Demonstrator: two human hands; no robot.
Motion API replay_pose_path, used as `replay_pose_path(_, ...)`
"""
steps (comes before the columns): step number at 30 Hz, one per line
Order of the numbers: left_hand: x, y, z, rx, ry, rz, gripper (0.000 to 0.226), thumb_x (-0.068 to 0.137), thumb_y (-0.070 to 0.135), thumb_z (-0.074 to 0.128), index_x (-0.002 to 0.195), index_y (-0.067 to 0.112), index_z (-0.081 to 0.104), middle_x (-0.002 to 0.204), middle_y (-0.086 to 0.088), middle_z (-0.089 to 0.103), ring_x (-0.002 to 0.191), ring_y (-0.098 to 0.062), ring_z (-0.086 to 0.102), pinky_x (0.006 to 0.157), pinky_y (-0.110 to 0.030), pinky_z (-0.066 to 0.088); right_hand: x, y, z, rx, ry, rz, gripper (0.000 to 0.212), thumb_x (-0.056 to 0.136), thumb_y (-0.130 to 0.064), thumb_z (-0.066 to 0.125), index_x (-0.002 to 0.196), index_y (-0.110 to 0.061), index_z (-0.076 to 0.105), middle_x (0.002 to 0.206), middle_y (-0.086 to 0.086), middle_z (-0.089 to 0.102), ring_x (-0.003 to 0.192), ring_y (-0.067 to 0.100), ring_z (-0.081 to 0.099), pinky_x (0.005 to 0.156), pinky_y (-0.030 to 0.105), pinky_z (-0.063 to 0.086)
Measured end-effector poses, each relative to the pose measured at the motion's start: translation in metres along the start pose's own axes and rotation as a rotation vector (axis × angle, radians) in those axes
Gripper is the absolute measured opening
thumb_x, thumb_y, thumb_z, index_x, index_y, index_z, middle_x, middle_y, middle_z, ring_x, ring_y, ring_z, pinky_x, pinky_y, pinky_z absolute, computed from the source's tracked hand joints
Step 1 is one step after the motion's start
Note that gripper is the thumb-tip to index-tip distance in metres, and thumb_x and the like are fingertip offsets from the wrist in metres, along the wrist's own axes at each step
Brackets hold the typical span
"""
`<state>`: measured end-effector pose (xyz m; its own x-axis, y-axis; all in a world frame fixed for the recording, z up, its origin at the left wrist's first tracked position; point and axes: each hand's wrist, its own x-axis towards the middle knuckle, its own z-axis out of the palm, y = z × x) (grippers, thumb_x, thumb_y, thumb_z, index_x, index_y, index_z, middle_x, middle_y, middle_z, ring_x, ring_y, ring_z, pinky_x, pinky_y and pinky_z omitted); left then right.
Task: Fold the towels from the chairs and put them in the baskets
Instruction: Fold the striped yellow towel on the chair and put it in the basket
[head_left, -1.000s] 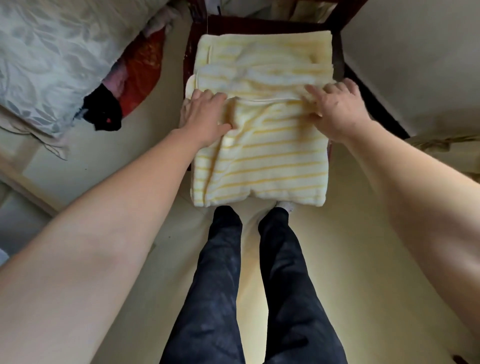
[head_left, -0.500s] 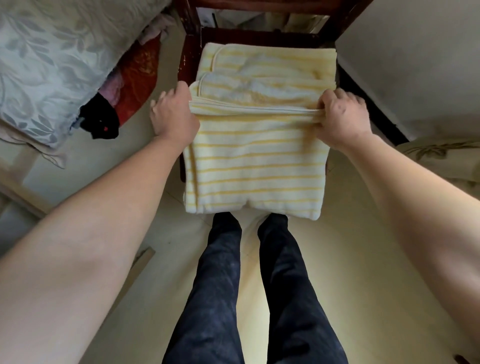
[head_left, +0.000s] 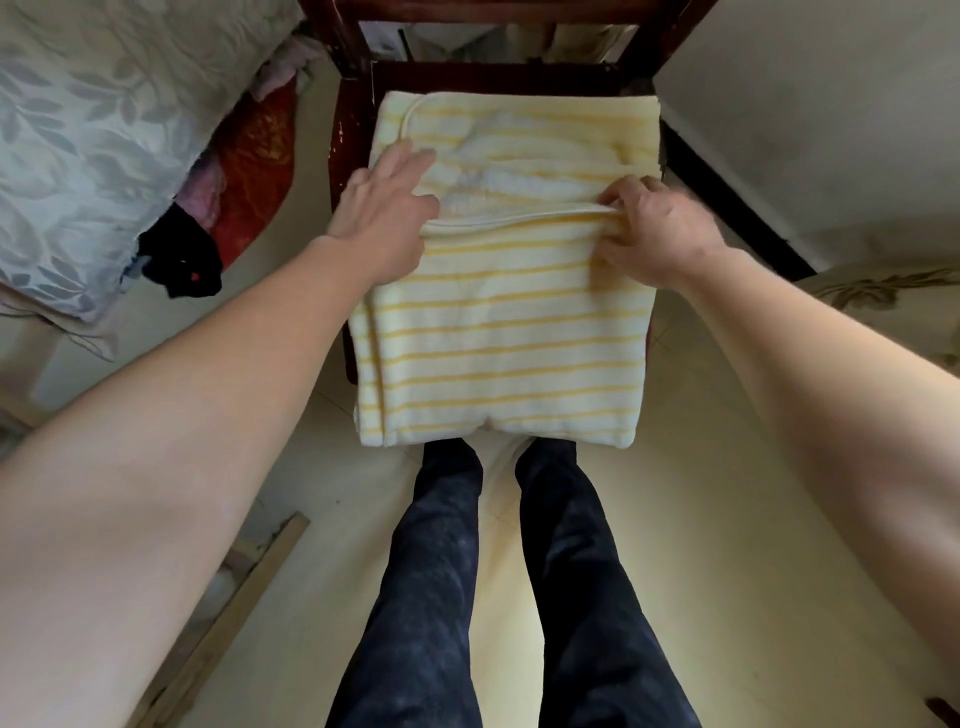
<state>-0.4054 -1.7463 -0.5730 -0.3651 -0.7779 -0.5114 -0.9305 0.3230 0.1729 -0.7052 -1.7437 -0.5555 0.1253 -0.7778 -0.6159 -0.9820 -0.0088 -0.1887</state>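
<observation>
now right hand (head_left: 657, 228) pinching towel (head_left: 498, 332)

Both bare forearms reach forward and converge. The left hand (head_left: 387, 218) lies flat, palm down, fingers extended and together. The right hand (head_left: 657, 231) is curled, knuckles up, fingers pinched closed on a fabric edge.

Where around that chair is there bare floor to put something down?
Bare floor lies right of the legs, up to the wall. A narrower strip lies between the left forearm and the legs. The chair seat is covered by the towel; left of it, clothes crowd.
</observation>
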Motion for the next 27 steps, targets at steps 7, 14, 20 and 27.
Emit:
replay_pose_path(7,0.011,0.012,-0.006,-0.113,0.064,-0.251,0.031,0.088,0.017,0.05,0.118,0.009,0.049,0.11,-0.018,0.064,0.103,-0.038,0.055,0.093,-0.045,0.033,-0.007,-0.004,0.02,0.435,0.287,0.245,0.058,0.084,-0.037,0.06,0.135,-0.015,0.043,0.13,0.01,0.052,0.105,0.026,0.054,0.088,0.034,0.042)
replay_pose_path(14,-0.007,0.008,-0.011,-0.215,-0.155,-0.128,0.08,0.069,0.086,0.054,0.118,0.024,0.065,0.115,-0.008,0.065,0.113,-0.031,0.055,0.097,-0.044,0.043,-0.029,0.004,0.023,0.902,0.082,0.526,0.042,0.072,-0.056,0.073,0.103,-0.027,0.07,0.104,-0.009,0.071,0.099,0.015,0.068,0.094,0.037,0.056)
replay_pose_path(20,-0.012,0.006,-0.022,-0.218,-0.134,-0.063,0.066,0.075,0.052,0.075,0.132,0.025,0.056,0.124,-0.006,0.051,0.12,-0.029,0.047,0.1,-0.043,0.038,-0.052,-0.003,0.027,1.028,0.22,0.338,0.03,0.08,-0.022,0.072,0.11,-0.027,0.071,0.099,-0.016,0.071,0.086,-0.008,0.065,0.071,0.008,0.05)
replay_pose_path(27,-0.014,0.03,-0.015,-0.179,-0.063,0.12,0.12,0.061,0.047,0.085,0.155,0.03,0.014,0.163,0.001,0.019,0.151,-0.019,0.007,0.12,-0.05,0.011,-0.06,-0.017,0.027,0.817,0.028,-0.063,0.04,0.079,-0.005,0.072,0.056,-0.023,0.045,0.051,-0.016,0.045,0.054,-0.002,0.04,0.054,0.02,0.035)
